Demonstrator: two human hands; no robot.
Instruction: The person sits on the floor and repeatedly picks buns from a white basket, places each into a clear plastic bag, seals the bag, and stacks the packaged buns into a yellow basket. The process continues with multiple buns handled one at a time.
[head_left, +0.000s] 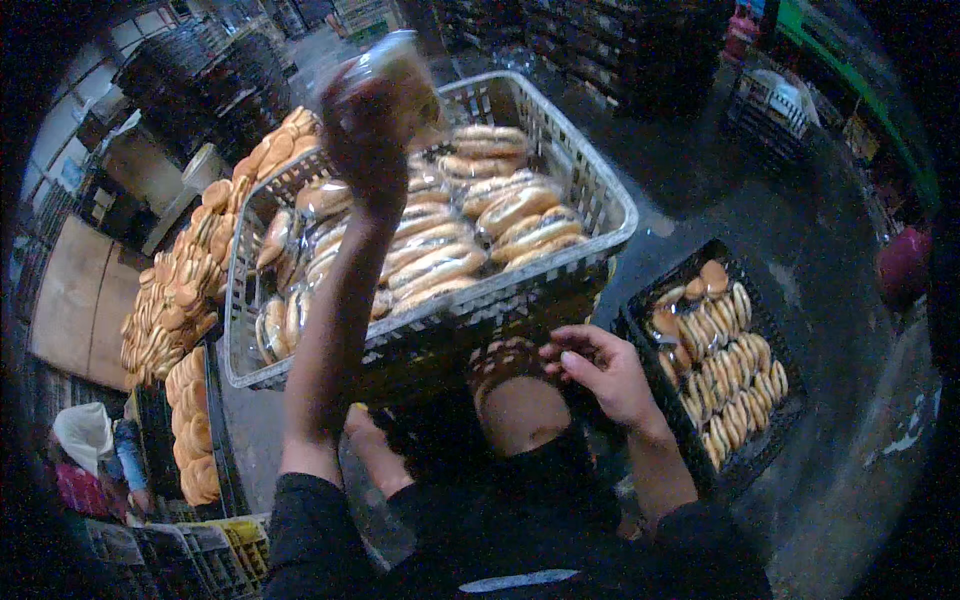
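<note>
My left hand is raised over the far left part of a pale plastic crate with slotted walls. It grips a clear plastic packet, blurred by motion, whose contents I cannot make out well. Rows of filled buns in clear wrap fill much of the crate, and my left forearm hides some of them. My right hand hovers in front of the crate's near side, close to my bare knee. Its fingers are loosely curled and apart, with nothing in them.
A black crate of packed buns stands on the floor at right. Unwrapped round buns are heaped at left, beside a black tray of buns. A person in a white head covering is at lower left. Stacked dark crates stand behind.
</note>
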